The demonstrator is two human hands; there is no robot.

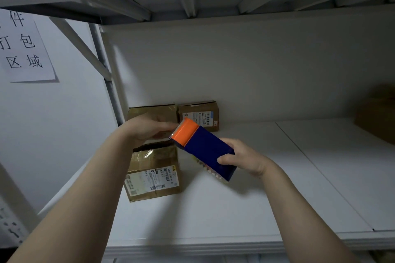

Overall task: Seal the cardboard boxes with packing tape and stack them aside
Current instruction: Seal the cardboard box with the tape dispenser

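Far left, a paper sign hangs on the wall, out of play. Next comes the left hand, back to the camera, fingers bent in toward the orange toothed end of the tape dispenser. The fingertips meet it right there, and it looks like a hunt for the loose tape end, though whether anything is pinched between them cannot be told. Directly below that hand sits the front box on the white shelf, label up, glossy tape over its top and a dark gap along its far edge, so this is probably the one being sealed. Behind it, against the back wall, the rear-left box and rear-right box stand side by side, apparently already taped. Moving right, the dispenser is up off the shelf and tilted, and the right hand has thumb and fingers wrapped around the lower end of its blue body in a firm grip. Far right, a blurred brown carton sits well apart. The step in hand looks like drawing out a fresh strip. The next move calls for catching the tape end, sticking it down beside that gap, and pulling the dispenser across while the left hand steadies the box.
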